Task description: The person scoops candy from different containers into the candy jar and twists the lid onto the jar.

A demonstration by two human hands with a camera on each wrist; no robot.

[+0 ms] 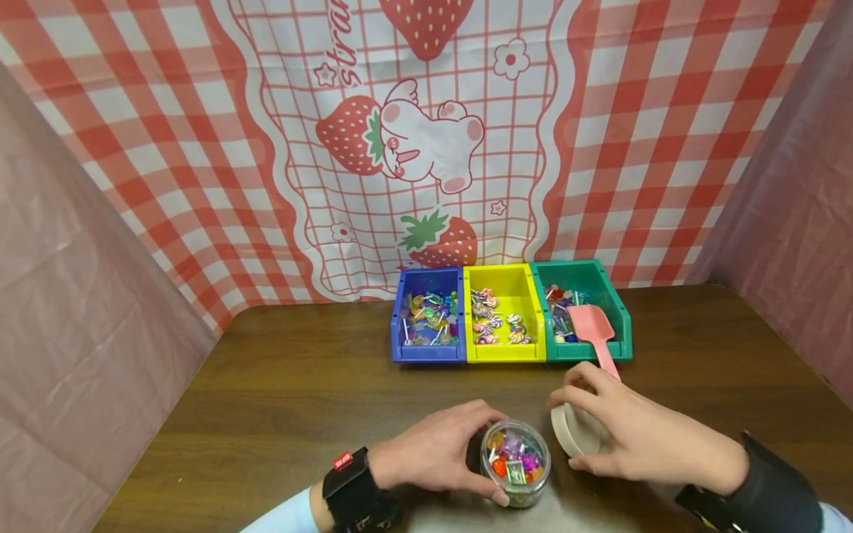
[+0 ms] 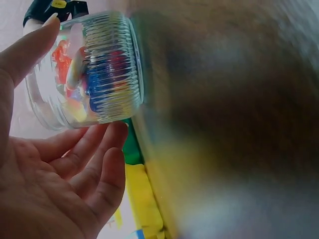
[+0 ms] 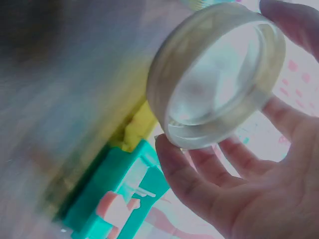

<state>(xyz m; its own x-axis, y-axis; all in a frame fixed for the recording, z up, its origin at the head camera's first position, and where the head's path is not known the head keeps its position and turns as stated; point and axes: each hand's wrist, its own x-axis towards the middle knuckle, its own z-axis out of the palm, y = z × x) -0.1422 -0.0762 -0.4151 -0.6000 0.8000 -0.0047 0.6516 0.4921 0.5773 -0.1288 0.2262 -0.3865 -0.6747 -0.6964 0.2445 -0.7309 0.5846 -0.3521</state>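
A clear round jar point(image 1: 515, 474) stands on the table, filled with small colourful charms. My left hand point(image 1: 440, 450) holds it, thumb at the near side and fingers at the far side. Ridged plastic circles the jar point(image 2: 107, 74) in the left wrist view. To the right of the jar, my right hand point(image 1: 636, 426) grips a whitish round lid point(image 1: 565, 433) by its edge. The lid point(image 3: 164, 74) is tilted, and its hollow inside faces the palm in the right wrist view. A gap separates lid and jar.
Behind the hands stand three joined bins: blue point(image 1: 426, 355) and green point(image 1: 621, 326) with mixed charms, yellow point(image 1: 506, 354) with swirl lollipop charms. A pink scoop point(image 1: 591, 323) leans in the green bin, its handle over the front. A checked strawberry cloth point(image 1: 426, 148) hangs behind the table.
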